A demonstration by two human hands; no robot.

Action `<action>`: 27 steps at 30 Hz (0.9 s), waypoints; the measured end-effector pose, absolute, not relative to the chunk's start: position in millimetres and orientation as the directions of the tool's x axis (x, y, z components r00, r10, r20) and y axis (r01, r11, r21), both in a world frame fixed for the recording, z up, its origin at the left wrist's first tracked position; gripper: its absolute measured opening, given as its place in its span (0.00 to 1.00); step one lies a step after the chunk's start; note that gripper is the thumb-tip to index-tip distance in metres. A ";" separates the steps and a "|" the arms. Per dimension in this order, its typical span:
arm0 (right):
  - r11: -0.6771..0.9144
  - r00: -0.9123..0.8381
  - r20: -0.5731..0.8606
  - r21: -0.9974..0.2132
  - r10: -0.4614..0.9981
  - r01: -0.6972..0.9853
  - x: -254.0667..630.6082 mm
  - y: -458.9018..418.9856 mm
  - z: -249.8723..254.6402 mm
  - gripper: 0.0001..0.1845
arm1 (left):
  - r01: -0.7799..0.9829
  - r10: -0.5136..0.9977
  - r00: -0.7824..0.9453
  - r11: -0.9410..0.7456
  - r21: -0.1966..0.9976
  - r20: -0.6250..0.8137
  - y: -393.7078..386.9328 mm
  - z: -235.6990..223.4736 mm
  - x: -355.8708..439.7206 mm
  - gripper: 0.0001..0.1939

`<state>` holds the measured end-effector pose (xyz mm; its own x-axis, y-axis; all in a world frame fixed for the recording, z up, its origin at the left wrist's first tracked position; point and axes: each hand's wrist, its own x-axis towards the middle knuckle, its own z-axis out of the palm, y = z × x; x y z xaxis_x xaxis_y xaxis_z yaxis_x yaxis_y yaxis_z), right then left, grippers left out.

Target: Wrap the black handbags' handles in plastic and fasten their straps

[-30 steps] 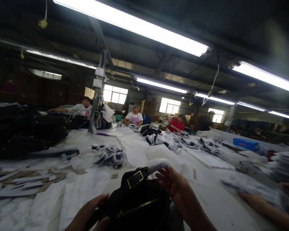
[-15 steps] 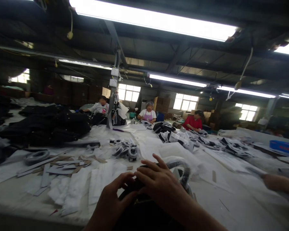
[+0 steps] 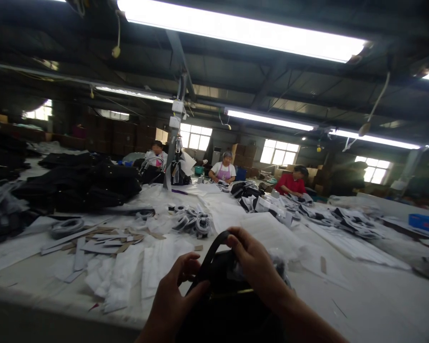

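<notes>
A black bag (image 3: 232, 312) is close in front of me at the table's near edge, its lower part lost in shadow. Its dark handle (image 3: 210, 252) stands up in an arch. My right hand (image 3: 255, 262) is closed on the top of this handle, thumb and fingers pinching it. At the left side of the bag, my left hand (image 3: 175, 288) has its thumb over the foot of the handle and its fingers curled behind. Crumpled clear plastic (image 3: 280, 262) shows just past my right wrist. A short gold-coloured line (image 3: 232, 293) crosses the bag's top.
White strips (image 3: 119, 281) and grey and brown card pieces (image 3: 107, 240) lie to the left. Beyond are coiled grey-white handles (image 3: 196, 221) and a black bag pile (image 3: 89, 186). A post (image 3: 172, 147) rises from the table. Several people sit across, one in red (image 3: 291, 183).
My right hand, spread over the bag's top before, now grips the handle, which stands in an arch. Another person's hand at the right has left the view.
</notes>
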<state>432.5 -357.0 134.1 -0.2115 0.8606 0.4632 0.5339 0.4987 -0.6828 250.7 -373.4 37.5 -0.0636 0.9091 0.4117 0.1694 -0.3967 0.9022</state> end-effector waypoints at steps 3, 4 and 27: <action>0.588 -0.261 0.536 -0.639 0.803 0.496 432.6 -354.2 140.7 0.09 | 0.183 0.908 -0.039 -0.404 0.896 0.417 -374.4 47.4 249.3 0.16; 0.635 -0.309 0.567 -0.576 0.764 0.514 432.7 -354.5 143.4 0.09 | 0.188 0.905 -0.029 -0.412 0.892 0.424 -374.3 52.1 247.5 0.14; 0.653 -0.395 0.529 -0.680 0.751 0.332 434.3 -366.3 146.4 0.17 | -0.386 0.949 -0.099 -0.315 0.867 0.300 -366.2 143.4 243.5 0.20</action>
<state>434.3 -366.3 146.4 -0.3948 0.7512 0.5289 0.3318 0.6534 -0.6804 243.5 -366.2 143.4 -0.0986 0.9487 0.3003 -0.3856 -0.3146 0.8674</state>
